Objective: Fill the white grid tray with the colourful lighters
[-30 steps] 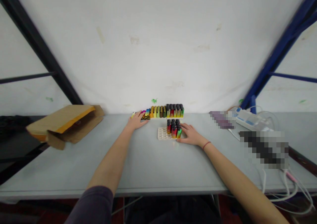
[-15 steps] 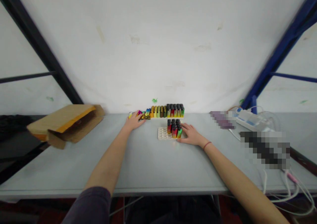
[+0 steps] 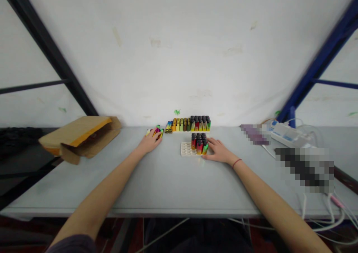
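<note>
Head view: left hand (image 3: 149, 142) at the far table edge, fingers closed around a small bunch of disposable lighters (image 3: 155, 131), lying tilted, their exact pinch partly hidden. Right hand (image 3: 219, 151) spread, not gripping, fingertips (image 3: 210, 140) touching the right side of the upright lighter block (image 3: 198, 143), long axes vertical, in the white tray (image 3: 185, 149). Lighter row (image 3: 190, 124) runs left-right along the far edge of the grey table (image 3: 140, 182), beyond both hands — its left end nearest the left hand, just right of it — cardboard mailer (image 3: 79, 139) well off left
</note>
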A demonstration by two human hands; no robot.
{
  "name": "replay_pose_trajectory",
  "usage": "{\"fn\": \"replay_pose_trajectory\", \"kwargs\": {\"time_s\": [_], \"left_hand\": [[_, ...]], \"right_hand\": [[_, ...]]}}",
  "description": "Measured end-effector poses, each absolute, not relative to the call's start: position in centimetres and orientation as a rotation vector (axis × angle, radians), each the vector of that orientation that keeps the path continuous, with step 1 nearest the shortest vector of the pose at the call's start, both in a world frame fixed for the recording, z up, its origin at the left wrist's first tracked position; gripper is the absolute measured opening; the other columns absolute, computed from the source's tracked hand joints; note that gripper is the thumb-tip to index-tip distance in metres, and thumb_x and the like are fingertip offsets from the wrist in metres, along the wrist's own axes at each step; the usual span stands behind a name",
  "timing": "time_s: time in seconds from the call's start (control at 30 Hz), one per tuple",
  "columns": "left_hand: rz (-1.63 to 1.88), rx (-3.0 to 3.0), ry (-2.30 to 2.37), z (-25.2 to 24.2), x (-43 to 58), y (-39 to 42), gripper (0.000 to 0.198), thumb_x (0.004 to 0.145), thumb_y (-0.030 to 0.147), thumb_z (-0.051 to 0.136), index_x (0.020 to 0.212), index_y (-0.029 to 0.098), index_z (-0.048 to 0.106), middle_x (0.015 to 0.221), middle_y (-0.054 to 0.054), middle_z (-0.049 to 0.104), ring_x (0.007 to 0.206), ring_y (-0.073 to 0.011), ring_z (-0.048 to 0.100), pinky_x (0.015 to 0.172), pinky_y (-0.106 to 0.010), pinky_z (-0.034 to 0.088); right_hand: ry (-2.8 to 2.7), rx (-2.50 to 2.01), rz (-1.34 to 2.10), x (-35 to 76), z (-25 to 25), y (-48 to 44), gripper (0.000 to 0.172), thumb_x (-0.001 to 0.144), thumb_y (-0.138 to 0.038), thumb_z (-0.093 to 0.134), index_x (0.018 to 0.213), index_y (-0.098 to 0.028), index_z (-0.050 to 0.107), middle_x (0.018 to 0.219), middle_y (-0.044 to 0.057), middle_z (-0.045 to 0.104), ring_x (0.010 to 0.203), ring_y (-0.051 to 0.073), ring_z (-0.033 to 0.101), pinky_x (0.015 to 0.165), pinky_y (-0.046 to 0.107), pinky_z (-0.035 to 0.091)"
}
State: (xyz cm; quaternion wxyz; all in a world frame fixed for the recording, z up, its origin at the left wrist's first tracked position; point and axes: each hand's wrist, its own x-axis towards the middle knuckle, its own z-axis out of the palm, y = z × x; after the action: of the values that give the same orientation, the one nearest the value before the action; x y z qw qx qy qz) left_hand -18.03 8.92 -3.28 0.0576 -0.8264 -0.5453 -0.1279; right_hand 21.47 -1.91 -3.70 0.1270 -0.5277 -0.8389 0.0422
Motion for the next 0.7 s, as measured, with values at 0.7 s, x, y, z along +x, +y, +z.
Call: {"fn": "replay_pose_trajectory", "kwargs": {"time_s": [0.7], "left_hand": [[-0.629,-2.492,-1.938,-1.6,-14.2,9.1,0.050,0.104,0.030,0.025,0.143,0.013,0.051,0.158,-0.021,0.043,0.147,-0.0321,0.037,0.116,-0.061,0.034]], "right_hand": [[-2.424,-1.535,0.127,21.5,-3.9,-1.9,0.088,0.085,-0.077,0.056,0.150,-0.018,0.050,0.158,0.020,0.043,0.145,0.040,0.039,0.117,0.058,0.030]]}}
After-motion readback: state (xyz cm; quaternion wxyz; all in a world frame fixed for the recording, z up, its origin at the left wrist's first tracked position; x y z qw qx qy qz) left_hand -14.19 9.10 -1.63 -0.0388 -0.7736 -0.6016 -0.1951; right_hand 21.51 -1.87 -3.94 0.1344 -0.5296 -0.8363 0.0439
